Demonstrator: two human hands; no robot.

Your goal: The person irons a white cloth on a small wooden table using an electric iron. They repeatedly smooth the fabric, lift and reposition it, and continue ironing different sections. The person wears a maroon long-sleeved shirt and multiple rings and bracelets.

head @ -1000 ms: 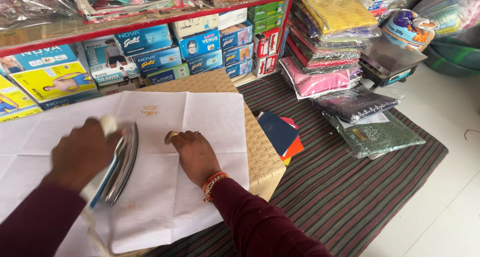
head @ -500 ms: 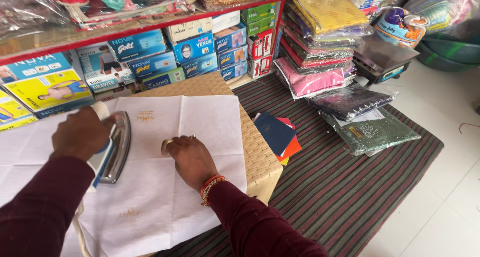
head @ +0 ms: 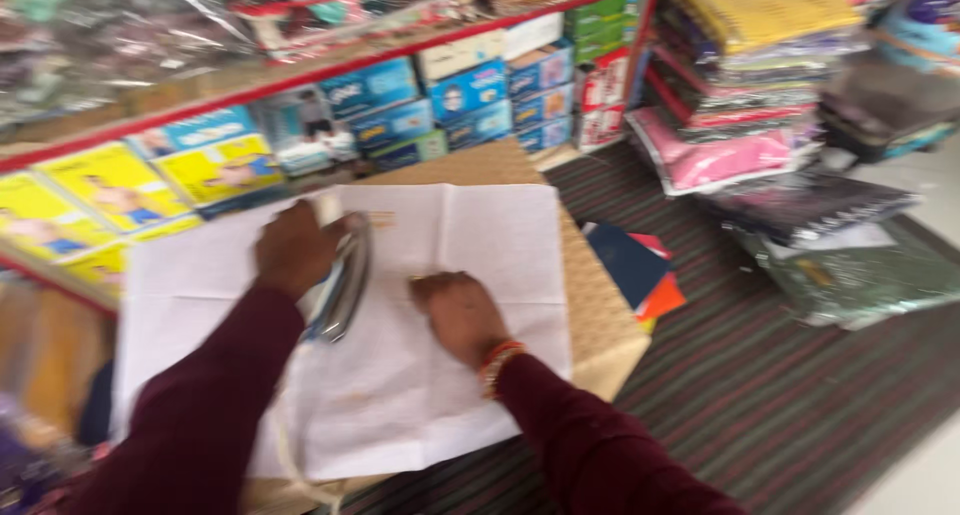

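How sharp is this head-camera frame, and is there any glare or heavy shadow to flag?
Head view: motion blur smears the whole frame, worst at the shelf boxes and the fabric stack; the left hand on the iron and the right hand on the white cloth are soft-edged; light is even, with no harsh shadows or glare.

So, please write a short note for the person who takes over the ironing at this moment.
Left hand: grips the iron, which lies on the white cloth.
Right hand: presses flat on the cloth, beside the iron.
The cloth is spread over a tan padded board.
Done: cloth laid out, fold creases visible.
Left: I cannot tell which parts are already pressed; the picture is blurred.
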